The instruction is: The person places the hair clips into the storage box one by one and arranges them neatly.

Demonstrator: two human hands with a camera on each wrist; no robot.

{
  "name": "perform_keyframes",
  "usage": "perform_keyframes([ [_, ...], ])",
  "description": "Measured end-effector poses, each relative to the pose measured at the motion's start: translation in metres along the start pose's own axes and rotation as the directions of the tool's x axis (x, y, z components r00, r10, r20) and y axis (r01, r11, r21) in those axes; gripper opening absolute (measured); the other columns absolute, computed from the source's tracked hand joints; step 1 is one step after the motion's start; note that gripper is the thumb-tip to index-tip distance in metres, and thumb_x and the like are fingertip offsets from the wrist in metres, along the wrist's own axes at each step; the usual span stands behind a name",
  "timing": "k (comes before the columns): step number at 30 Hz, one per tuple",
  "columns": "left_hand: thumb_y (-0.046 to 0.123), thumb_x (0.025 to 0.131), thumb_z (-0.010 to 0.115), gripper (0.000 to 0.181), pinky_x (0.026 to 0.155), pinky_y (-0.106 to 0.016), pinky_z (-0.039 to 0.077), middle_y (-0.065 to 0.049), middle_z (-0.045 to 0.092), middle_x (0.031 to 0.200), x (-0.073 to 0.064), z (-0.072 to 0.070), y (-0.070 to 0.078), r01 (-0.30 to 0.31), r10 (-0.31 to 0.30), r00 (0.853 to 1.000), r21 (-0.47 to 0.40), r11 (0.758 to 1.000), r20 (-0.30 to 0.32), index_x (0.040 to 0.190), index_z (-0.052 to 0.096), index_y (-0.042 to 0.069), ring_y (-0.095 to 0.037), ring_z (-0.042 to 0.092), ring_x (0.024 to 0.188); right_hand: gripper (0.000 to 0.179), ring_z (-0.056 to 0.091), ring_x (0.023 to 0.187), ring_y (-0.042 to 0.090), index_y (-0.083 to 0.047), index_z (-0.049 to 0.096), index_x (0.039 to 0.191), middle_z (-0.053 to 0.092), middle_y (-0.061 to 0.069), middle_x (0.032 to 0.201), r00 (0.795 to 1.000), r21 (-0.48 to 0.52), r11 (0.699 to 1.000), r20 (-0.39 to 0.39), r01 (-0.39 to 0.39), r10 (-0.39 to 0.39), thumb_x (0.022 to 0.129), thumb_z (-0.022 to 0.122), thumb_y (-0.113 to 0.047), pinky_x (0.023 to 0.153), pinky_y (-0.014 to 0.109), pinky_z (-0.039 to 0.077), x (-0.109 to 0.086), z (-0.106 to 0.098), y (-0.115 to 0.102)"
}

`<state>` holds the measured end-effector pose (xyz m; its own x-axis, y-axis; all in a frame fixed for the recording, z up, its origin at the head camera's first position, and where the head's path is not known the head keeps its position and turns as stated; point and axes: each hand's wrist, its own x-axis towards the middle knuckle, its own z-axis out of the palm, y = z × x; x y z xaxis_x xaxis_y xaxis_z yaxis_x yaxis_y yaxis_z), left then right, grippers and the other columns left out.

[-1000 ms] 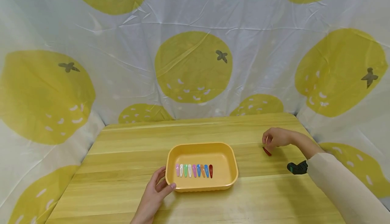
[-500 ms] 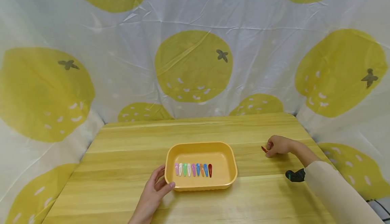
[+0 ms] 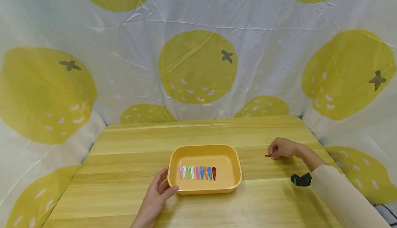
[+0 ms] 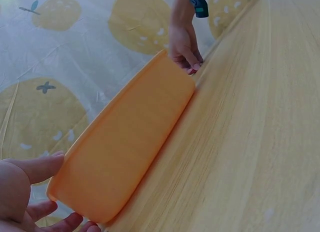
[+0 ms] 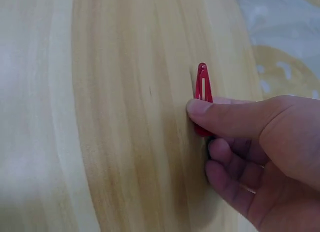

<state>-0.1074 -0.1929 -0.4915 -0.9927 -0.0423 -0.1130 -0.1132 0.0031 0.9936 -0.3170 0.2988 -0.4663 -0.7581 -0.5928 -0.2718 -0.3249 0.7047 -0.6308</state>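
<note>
In the right wrist view my right hand pinches a red snap hair clip between thumb and fingers. The clip's narrow tip points away from the hand, and the thumb covers part of its middle. From the head view, this hand is low over the right side of the table. My left hand grips the near-left corner of a yellow plastic tray, its thumb at the rim and fingers along the outer side. Inside the tray, several hair clips lie in a row, from pink at the left to dark red at the right.
The tray stands on a wood-grain table. A white curtain printed with yellow fruit encloses the table at the back and sides. A dark device is at the right wrist, by the cream sleeve.
The right hand has taken hold of the red hair clip, which lay by its fingers before, and turned it so its tip points left. The left hand and tray stay in place.
</note>
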Motion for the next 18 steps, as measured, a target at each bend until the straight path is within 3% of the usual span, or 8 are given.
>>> perform_keyframes([
  [6,0.013,0.093,0.079,0.077,0.106,-0.046,0.048,-0.019,0.041,0.156,0.002,-0.001,0.001,0.004,-0.004,1.0,-0.003,1.0,-0.003,0.156,0.036,0.009,-0.04,0.046,0.139,0.006,0.053,0.066,0.013,-0.007,0.073,0.088,0.064,-0.005,0.076,0.994,-0.076,0.996,-0.086,0.055,-0.061,0.09,0.077,-0.003,0.062,0.028,0.045,0.002,-0.001,0.002],
  [14,0.012,0.093,0.079,0.076,0.106,-0.046,0.048,-0.018,0.042,0.156,0.001,-0.001,-0.001,0.002,-0.002,1.0,0.0,1.0,-0.004,0.156,0.037,0.009,-0.039,0.048,0.137,0.004,0.06,0.065,0.018,-0.004,0.072,0.091,0.069,0.0,0.079,0.994,0.003,0.999,-0.1,0.046,-0.046,0.094,0.075,-0.006,0.057,0.028,0.049,0.011,-0.002,0.001],
  [18,0.013,0.093,0.079,0.076,0.107,-0.048,0.047,-0.019,0.041,0.156,0.0,0.0,-0.001,0.002,-0.002,1.0,-0.001,1.0,0.002,0.156,0.036,0.008,-0.04,0.047,0.138,0.004,0.057,0.069,0.015,-0.006,0.076,0.092,0.07,-0.002,0.084,0.989,-0.044,0.994,-0.106,0.102,-0.106,0.095,0.073,-0.006,0.061,0.028,0.048,0.014,-0.004,-0.004],
])
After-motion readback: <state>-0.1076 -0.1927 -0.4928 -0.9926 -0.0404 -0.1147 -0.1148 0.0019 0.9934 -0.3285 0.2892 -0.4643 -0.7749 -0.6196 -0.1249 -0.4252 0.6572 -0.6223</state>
